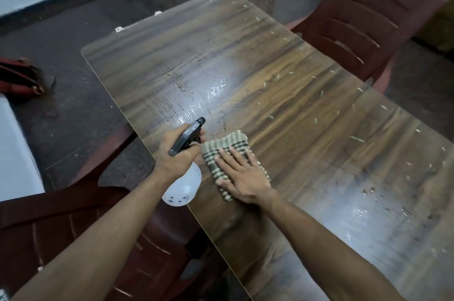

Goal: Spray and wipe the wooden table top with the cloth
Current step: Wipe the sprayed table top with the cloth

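My left hand (pixel 175 153) grips a white spray bottle (pixel 183 186) by its black trigger head, nozzle pointing out over the wooden table top (pixel 282 104). A wet, shiny patch lies just beyond the nozzle. Beside it, my right hand (pixel 239 174) presses flat, fingers straight, on a folded green-and-cream checked cloth (pixel 227 144) near the table's left edge. Small pale scraps and dark crumbs are scattered across the right half of the table.
A dark red plastic chair (pixel 368 20) stands at the far right side of the table. Another dark red chair (pixel 81 227) sits below my left arm. A red bag (pixel 19 78) lies on the floor at left.
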